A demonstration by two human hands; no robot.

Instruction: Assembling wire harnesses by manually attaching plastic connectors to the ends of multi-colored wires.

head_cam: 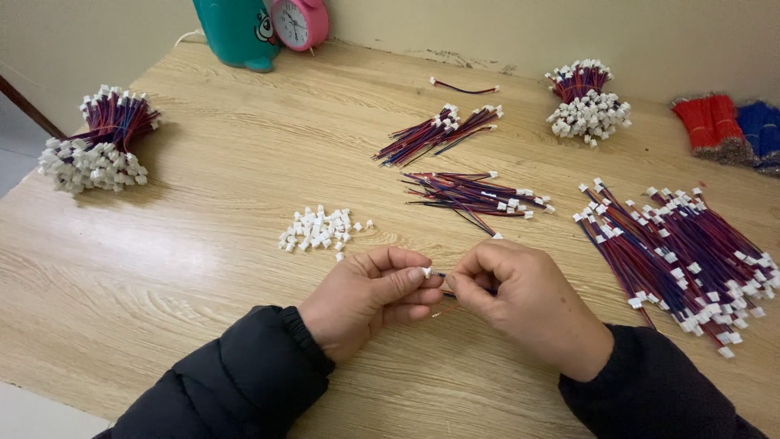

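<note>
My left hand (370,297) pinches a small white plastic connector (427,271) between thumb and forefinger. My right hand (520,301) pinches the end of a thin red and blue wire (444,293) right beside that connector; the fingertips of both hands almost touch. Most of the wire is hidden under my right hand. A small heap of loose white connectors (318,228) lies on the wooden table (203,268) just beyond my left hand. Both arms wear dark padded sleeves.
Loose wire leads with white plugs lie beyond the hands (475,195) and further back (439,130). A large pile (682,252) lies at right. Tied bundles sit at far left (101,138) and at the back (587,102). Red and blue wire bunches (727,126), a teal container (238,32) and a pink clock (299,23) stand at the back.
</note>
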